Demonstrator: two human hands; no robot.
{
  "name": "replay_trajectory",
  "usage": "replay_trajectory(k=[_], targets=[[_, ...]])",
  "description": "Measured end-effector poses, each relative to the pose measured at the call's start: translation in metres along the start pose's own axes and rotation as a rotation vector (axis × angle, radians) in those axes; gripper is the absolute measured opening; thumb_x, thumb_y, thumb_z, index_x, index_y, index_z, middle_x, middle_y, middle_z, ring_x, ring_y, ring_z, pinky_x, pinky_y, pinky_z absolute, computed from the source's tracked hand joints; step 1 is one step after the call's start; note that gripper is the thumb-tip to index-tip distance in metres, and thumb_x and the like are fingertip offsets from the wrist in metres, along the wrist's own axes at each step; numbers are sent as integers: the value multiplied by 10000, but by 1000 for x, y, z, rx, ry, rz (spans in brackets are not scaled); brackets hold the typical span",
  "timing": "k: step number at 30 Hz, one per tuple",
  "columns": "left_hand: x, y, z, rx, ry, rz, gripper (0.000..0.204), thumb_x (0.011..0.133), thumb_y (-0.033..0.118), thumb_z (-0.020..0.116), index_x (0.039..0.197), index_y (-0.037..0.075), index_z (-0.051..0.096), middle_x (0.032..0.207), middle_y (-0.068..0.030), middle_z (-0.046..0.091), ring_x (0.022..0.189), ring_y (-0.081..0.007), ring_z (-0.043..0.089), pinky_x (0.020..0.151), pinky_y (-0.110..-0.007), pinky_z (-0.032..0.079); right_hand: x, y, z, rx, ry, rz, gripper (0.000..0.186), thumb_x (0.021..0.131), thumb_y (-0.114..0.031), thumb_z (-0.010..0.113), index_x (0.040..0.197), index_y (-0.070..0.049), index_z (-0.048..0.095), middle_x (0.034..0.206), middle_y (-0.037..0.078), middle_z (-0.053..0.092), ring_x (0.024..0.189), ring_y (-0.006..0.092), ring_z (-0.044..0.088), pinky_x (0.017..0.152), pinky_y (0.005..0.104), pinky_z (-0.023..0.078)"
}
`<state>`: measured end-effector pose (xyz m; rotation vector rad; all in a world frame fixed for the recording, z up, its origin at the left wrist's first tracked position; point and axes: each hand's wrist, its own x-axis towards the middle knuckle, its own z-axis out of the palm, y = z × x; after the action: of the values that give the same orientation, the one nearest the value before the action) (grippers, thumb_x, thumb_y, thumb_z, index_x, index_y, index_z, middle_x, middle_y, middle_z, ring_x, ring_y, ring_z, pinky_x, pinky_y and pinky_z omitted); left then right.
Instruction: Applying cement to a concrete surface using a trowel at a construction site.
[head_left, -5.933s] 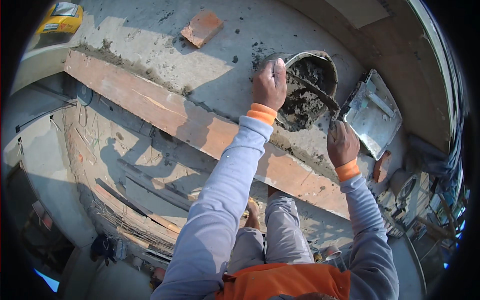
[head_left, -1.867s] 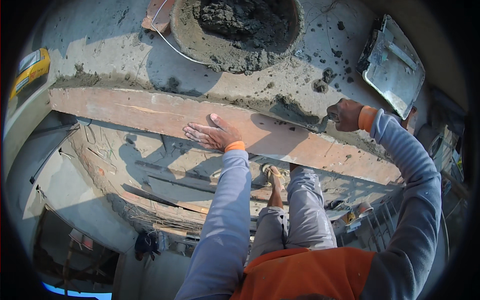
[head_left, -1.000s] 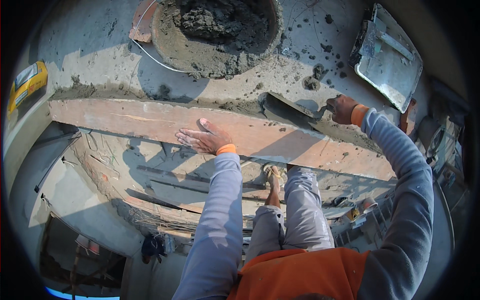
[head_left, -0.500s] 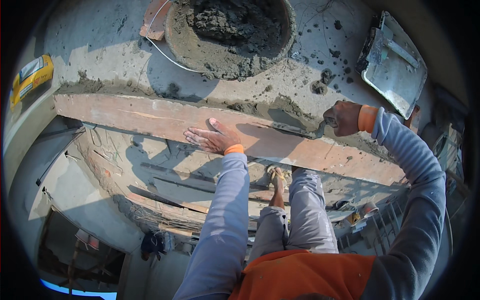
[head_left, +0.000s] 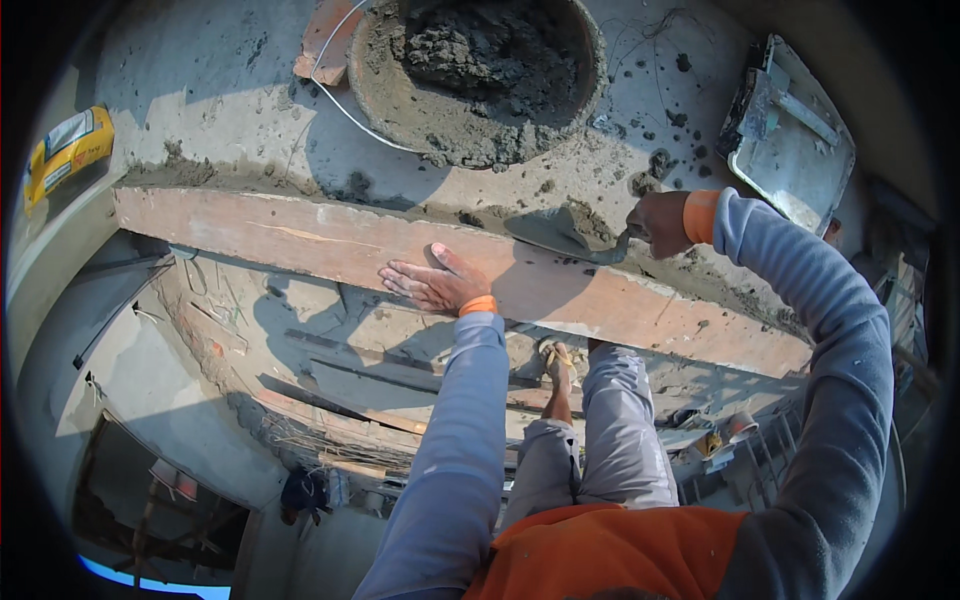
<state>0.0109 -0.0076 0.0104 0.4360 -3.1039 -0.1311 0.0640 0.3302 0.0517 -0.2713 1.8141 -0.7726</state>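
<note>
My left hand (head_left: 440,280) lies open on the long, pinkish wooden board (head_left: 250,220), fingers stretched toward the left. My right hand (head_left: 655,222) is closed on the handle of a steel trowel (head_left: 560,240). The trowel's blade lies in grey mortar along the board's back edge. Behind it stands a round bucket (head_left: 368,70) with a wire handle, holding wet mortar (head_left: 470,55). Splashes of mortar dot the concrete ledge (head_left: 220,120) around it.
A battered metal pan (head_left: 785,160) lies at the right, a brick (head_left: 315,45) behind the bucket, a yellow bag (head_left: 60,160) far left. Below the board are planks (head_left: 370,375), sticks and my legs. Another person (head_left: 300,495) is far below at the lower left.
Since the oldest frame my left hand has left the bucket for the board, and the bucket sits differently. In the last second my right hand has shifted the trowel slightly leftward along the mortar.
</note>
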Motion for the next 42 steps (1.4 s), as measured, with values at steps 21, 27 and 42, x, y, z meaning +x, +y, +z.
replay_trajectory(k=[21, 27, 42], targets=[[-1, 5, 1, -12, 11, -5, 804, 968, 538, 368, 1480, -59, 198, 1559, -238, 159, 1455, -360, 133, 1174, -468, 122, -31, 4, -18, 244, -136, 89, 149, 640, -87, 630, 771, -26, 594, 636, 130, 603, 554, 264, 590, 523, 383, 465], [-1, 8, -3, -9, -25, -18, 828, 972, 565, 330, 1493, -53, 154, 1572, -229, 126, 1464, -343, 115, 1174, -452, 118, -101, 43, 72, 231, 184, 374, 359, 662, -170, 613, 997, -49, 657, 837, 194, 670, 819, 374, 656, 753, 434, 531], [-1, 7, -3, 9, -12, -26, 797, 971, 527, 363, 1494, -41, 164, 1574, -221, 115, 1468, -341, 102, 1158, -480, 116, -35, 6, 48, 306, 459, 272, 406, 690, -130, 623, 1079, -16, 612, 832, 207, 670, 834, 381, 662, 756, 424, 534]])
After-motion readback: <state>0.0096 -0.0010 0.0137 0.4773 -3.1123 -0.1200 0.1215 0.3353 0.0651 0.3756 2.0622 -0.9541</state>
